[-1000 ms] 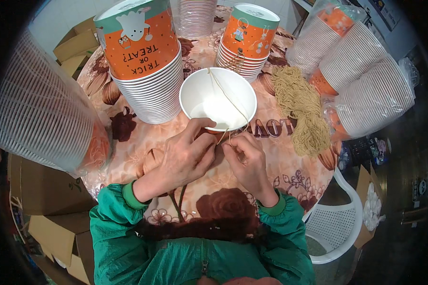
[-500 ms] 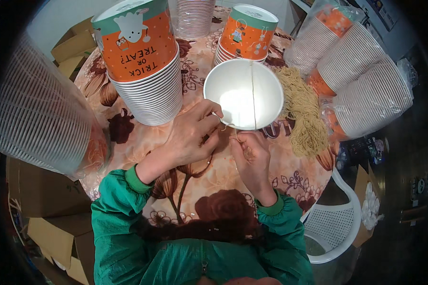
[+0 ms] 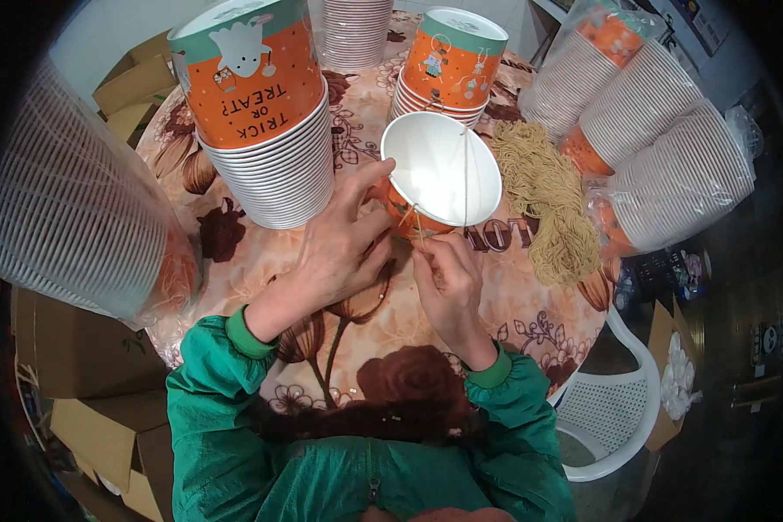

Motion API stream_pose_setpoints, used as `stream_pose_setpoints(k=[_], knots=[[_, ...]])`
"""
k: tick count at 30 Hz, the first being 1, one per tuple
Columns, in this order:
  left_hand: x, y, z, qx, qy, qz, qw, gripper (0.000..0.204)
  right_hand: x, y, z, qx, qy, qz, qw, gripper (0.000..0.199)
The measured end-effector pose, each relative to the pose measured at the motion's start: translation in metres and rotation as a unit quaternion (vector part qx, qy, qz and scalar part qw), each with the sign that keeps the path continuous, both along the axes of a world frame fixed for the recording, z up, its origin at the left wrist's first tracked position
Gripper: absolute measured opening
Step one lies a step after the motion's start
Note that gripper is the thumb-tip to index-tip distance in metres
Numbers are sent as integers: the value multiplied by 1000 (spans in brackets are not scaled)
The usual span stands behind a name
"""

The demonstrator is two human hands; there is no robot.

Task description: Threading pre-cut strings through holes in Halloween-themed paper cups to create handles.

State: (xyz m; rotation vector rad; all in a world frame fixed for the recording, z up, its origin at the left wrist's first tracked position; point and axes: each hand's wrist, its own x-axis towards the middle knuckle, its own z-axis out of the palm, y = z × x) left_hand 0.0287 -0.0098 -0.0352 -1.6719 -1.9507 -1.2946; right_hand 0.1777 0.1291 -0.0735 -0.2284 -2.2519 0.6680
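Right hand (image 3: 451,283) closes thumb and forefinger on a thin tan cord (image 3: 421,229), just below the near rim of the orange paper bucket (image 3: 444,170). Left hand (image 3: 339,248) stretches one digit to the bucket's left rim and touches it; its other fingers curl beside the orange wall, and whether they pinch a cord end cannot be told.

Ahead of both hands, the bucket is tilted, its axis leaning up and rightward so that the near-left outside wall shows. A strand crosses its white mouth from far rim to near rim. The right hand is nearer the cord's crossing at the front edge.

Close on the bucket's right lies a tan yarn skein (image 3: 552,204); just behind it stands a short bucket stack (image 3: 452,65), and a tall bucket stack (image 3: 265,174) rises beyond the left hand. The widest stretch of counter (image 3: 518,322) lies toward the body, between the forearms.
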Motion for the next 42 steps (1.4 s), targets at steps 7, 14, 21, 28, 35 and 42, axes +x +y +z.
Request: stream_pose_setpoints(k=[7, 14, 21, 28, 35, 42], knots=[[21, -11, -25, 56, -81, 35, 995, 7, -6, -1, 9, 78, 24, -24, 996, 19], [30, -9, -44, -25, -512, -77, 855, 8, -10, -10, 9, -77, 17, 41, 996, 13], [33, -12, -37, -70, -543, -72, 834, 13, -9, -9, 5, -249, 1, 98, 964, 7], [30, 3, -25, 16, -522, -56, 851, 14, -6, -6, 11, -150, -1, 61, 987, 7], [30, 30, -30, 25, -539, -107, 835, 15, -4, 7, 13, -49, 32, 5, 998, 14], [34, 36, -20, 45, -631, -119, 765, 13, 3, 17, 28, 84, 26, -28, 996, 12]])
